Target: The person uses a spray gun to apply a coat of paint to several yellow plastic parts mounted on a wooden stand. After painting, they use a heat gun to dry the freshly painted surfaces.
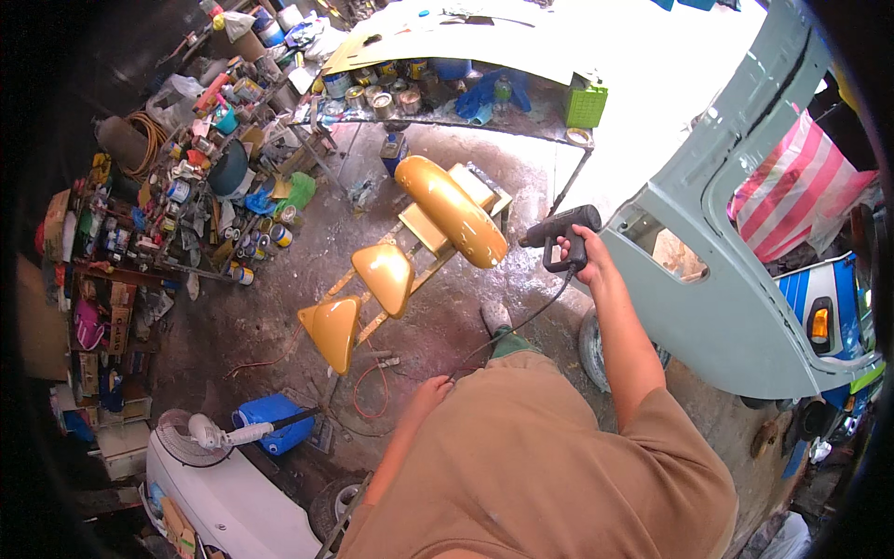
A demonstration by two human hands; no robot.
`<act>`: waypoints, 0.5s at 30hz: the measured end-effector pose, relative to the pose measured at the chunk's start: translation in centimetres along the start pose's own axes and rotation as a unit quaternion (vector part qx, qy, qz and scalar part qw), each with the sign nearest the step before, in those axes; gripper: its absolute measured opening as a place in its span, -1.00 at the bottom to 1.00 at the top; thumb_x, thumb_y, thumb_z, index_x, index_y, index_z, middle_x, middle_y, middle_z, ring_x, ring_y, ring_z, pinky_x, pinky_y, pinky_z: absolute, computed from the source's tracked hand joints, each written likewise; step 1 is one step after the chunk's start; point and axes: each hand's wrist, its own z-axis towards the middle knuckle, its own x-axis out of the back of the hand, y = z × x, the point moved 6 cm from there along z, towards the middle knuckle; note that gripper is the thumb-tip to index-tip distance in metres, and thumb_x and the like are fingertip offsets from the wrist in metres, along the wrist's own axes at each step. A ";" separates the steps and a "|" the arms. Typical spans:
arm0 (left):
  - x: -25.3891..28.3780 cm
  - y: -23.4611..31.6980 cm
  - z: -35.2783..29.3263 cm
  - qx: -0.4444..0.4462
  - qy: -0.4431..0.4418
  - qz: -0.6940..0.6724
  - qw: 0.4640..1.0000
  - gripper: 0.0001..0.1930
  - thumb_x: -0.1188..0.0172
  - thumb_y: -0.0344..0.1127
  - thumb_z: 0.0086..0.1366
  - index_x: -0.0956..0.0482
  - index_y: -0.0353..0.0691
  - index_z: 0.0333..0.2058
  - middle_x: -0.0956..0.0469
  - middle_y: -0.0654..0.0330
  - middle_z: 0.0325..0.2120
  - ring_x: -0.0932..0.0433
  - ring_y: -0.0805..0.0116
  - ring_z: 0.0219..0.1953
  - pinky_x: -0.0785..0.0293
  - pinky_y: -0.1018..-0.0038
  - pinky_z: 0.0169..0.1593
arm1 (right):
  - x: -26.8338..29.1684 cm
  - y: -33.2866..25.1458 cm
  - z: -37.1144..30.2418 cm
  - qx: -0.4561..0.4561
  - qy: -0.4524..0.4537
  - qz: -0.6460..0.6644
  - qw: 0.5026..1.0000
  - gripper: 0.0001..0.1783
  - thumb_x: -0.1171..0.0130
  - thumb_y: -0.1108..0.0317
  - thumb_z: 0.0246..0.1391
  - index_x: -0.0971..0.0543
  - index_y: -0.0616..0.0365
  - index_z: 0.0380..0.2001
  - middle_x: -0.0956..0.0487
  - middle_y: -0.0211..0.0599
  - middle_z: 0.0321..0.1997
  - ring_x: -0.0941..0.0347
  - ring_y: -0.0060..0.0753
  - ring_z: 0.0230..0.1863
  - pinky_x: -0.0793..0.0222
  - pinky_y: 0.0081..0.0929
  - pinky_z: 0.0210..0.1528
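A black gun-shaped tool is gripped by its handle in the right hand, right of the centre of the frame, with the fingers wrapped around it and its nozzle turned to the left. From the base of the handle a dark cord is led down and left toward the left hand, which is seen at the lower centre beside the brown shirt; whether anything is held in it cannot be told, as its fingers are partly hidden. Just left of the nozzle, with a gap seen between, the end of a long, curved gold panel is placed, laid slantwise on a stand near the centre. Farther down and left, a rounded gold panel and a triangular gold panel are supported on the same stand, their glossy faces marked by bright reflections. The right side is largely filled by a pale grey-green vehicle body panel, behind which a pink-and-white striped bag is partly seen. At the lower left, a blue container is found near a fan; at the upper centre, cans and a green basket are grouped.
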 end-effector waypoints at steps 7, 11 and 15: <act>1.9 4.2 4.4 0.050 0.019 0.001 0.999 -0.73 -0.15 -0.16 0.38 -0.63 -0.19 -0.09 -0.64 -0.06 -0.24 -0.65 0.02 -0.17 -0.50 0.24 -0.10 | -5.4 -3.8 6.2 -0.045 -0.083 0.030 0.995 -0.72 -0.09 0.28 0.27 -0.37 0.22 -0.08 -0.59 -0.05 -0.31 -0.51 -0.45 -0.50 -0.54 -0.48 -0.48; 1.7 4.8 6.8 0.065 0.052 -0.039 0.996 -0.72 -0.12 -0.15 0.39 -0.62 -0.20 -0.09 -0.64 -0.10 -0.24 -0.63 -0.03 -0.18 -0.49 0.22 -0.10 | -10.3 -5.3 10.4 -0.072 -0.101 0.004 0.992 -0.72 -0.12 0.27 0.26 -0.37 0.18 -0.08 -0.58 -0.06 -0.31 -0.51 -0.42 -0.48 -0.53 -0.44 -0.48; 2.5 6.5 8.8 0.031 0.094 -0.024 0.995 -0.70 -0.09 -0.16 0.40 -0.62 -0.25 -0.08 -0.63 -0.13 -0.21 -0.62 -0.08 -0.14 -0.50 0.21 -0.07 | -16.1 -6.4 14.3 -0.072 -0.137 -0.037 0.987 -0.72 -0.14 0.25 0.25 -0.38 0.15 -0.10 -0.58 -0.09 -0.31 -0.52 -0.39 -0.47 -0.53 -0.40 -0.46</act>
